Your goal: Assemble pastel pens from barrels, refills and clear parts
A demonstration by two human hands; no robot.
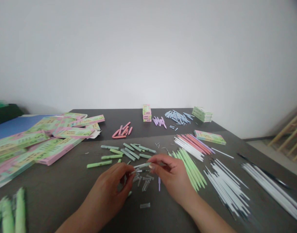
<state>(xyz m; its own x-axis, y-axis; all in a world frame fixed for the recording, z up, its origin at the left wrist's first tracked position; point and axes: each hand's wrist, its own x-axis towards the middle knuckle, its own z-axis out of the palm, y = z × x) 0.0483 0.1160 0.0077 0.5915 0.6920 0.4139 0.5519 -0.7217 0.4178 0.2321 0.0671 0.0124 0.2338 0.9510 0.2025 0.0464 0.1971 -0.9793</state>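
Observation:
Between my hands, above the table, is a slim pen part (141, 165), whitish at the left and pale green at the right. My left hand (115, 181) pinches its left end between thumb and fingers. At the other end, the fingertips of my right hand (171, 174) are closed on the pale green piece. Just below lie several short clear plastic tubes (145, 185), with one more tube (145, 205) nearer to me. A thin purple piece (159, 183) rests beside my right hand. Green pen barrels (130, 153) are scattered beyond my fingers.
Flat pen boxes (58, 132) pile up at the left. Bright green pens (20, 210) lie front left. Green sticks (190, 168), white refills (229, 187) and white rods (272, 191) spread at right. Pink (124, 130), purple (160, 122) and blue parts (178, 117) sit farther back, near stacked boxes (146, 113).

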